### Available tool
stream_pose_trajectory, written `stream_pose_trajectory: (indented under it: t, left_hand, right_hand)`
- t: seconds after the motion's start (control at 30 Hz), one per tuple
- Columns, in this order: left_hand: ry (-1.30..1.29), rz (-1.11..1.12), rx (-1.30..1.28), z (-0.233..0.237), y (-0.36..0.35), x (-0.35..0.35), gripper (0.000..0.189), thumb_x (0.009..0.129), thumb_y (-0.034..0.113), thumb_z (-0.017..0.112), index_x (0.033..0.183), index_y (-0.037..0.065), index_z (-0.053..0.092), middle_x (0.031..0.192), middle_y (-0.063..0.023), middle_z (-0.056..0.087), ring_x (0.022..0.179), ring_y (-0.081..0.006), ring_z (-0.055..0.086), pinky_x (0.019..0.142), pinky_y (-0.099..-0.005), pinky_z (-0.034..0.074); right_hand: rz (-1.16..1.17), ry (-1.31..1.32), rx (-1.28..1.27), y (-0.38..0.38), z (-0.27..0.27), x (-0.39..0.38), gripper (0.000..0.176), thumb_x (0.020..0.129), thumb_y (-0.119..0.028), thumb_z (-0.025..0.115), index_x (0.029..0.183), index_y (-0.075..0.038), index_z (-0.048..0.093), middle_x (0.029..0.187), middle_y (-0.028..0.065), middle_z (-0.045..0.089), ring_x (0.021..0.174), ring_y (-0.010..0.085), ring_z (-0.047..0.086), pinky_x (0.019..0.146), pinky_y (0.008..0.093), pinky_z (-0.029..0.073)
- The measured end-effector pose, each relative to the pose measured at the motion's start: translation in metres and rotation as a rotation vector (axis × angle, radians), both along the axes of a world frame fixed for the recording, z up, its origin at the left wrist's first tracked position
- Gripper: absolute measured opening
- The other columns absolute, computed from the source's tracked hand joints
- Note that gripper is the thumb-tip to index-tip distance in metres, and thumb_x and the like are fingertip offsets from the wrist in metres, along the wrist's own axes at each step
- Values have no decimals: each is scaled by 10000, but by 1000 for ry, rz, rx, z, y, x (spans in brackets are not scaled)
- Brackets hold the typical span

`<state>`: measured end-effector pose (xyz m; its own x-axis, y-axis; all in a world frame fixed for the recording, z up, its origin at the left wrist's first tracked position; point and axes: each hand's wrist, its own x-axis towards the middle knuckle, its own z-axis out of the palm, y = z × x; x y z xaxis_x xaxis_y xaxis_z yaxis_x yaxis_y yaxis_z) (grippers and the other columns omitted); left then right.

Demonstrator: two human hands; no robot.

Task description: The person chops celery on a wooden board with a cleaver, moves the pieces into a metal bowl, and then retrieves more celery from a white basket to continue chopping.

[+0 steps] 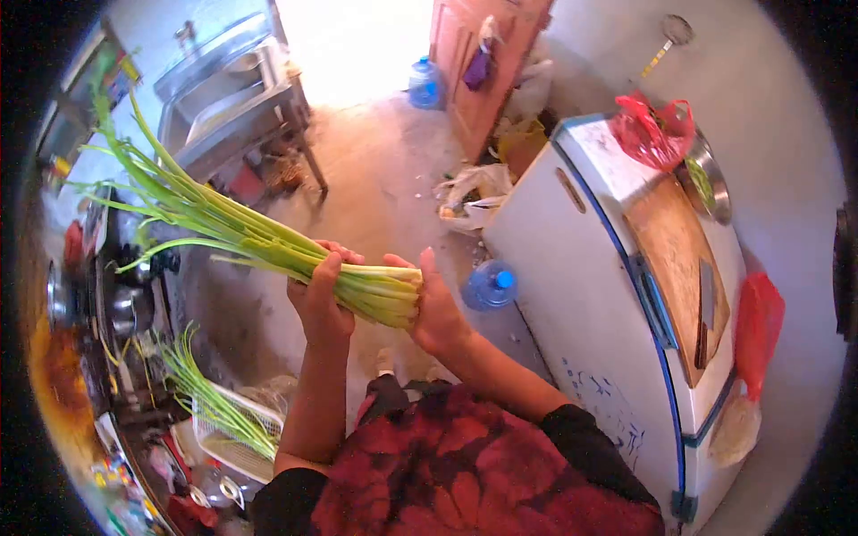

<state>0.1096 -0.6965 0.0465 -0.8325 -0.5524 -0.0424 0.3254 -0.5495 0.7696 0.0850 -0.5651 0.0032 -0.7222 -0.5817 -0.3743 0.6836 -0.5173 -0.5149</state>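
Observation:
A long bunch of green onions (259, 241) slants across the view in front of my body, its leafy tops fanning to the upper left. My left hand (323, 299) is closed round the lower stalks, thumb on top. At the pale, trimmed ends on the right, my right hand (438, 308) cups the bunch, with its palm against the ends and some fingers behind them. Part of the right fingers is hidden by the stalks. Below and to the left, more green onions (219, 402) lie in a white plastic basket (237, 460).
On the right stands a white chest freezer (572, 259) bearing a cutting board (670, 241), a knife (706, 308), a metal bowl (719, 192) and a red bag (657, 134). A water jug (490, 286) stands beside it. A metal sink (219, 107) is at the upper left.

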Motion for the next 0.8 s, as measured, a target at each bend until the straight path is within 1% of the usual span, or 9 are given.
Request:
stream_pose_trajectory:
  t: [0.2,0.23,0.3,0.47,0.5,0.6,0.63,0.73,0.8]
  left_hand:
    - [44,-222,81,-8,40,-57,138,800,-3,579,923,2,517,792,-80,560,702,-192,585,695,-340,509]
    - [49,-256,66,-9,52,-66,131,802,-5,578,919,4,520,792,-79,561,697,-191,584,695,-339,510]
    - [62,-301,-48,-17,73,-81,143,820,40,568,947,22,504,796,-75,545,719,-196,568,710,-362,505]
    - [54,-402,120,4,97,-119,138,783,-8,599,903,10,532,778,-70,567,699,-195,592,683,-329,520]
    - [31,-424,121,7,107,-124,143,781,-6,603,904,10,532,777,-69,567,698,-196,591,686,-332,521]
    - [-15,-495,163,-1,148,-141,147,771,2,621,891,17,538,778,-64,574,689,-191,592,680,-337,523]
    - [-54,-515,144,-1,164,-146,143,769,2,623,884,20,540,777,-63,575,688,-188,592,676,-334,523]
    - [-81,-674,172,-2,220,-162,135,759,-11,632,853,29,544,765,-58,578,683,-172,592,653,-308,520]
    - [-3,-696,166,7,278,-167,135,754,-18,633,845,27,544,758,-56,577,682,-172,593,645,-301,519]
  right_hand:
    - [-319,-314,16,76,-13,-36,671,885,-649,340,1278,-110,413,1297,169,464,1187,342,451,1003,557,329]
    - [-331,-322,-123,77,-13,-36,632,899,-626,336,1261,-120,447,1283,158,487,1175,339,464,981,569,339]
    - [-306,-323,-68,74,7,-33,587,915,-595,333,1237,-127,480,1264,148,509,1156,330,483,964,562,354]
    - [-475,-95,133,94,9,-58,555,951,-520,315,1205,-66,509,1242,132,536,1113,302,521,963,462,385]
    - [-527,-24,260,107,15,-57,576,919,-504,431,1239,-29,480,1270,155,505,1164,311,485,987,409,375]
    - [-638,1074,1378,162,39,-36,626,840,-443,583,1288,-32,433,1244,208,486,1189,361,452,981,459,371]
    - [-401,1208,1815,173,79,-27,794,735,-405,687,1355,-30,360,1303,218,414,1247,385,383,1008,508,328]
    - [-198,1251,2111,198,91,-32,843,675,-372,723,1361,-45,359,1321,196,418,1249,375,388,985,583,292]
    - [-388,1174,2219,237,76,-48,876,616,-266,729,1361,-28,333,1184,186,476,1115,352,471,930,503,384]
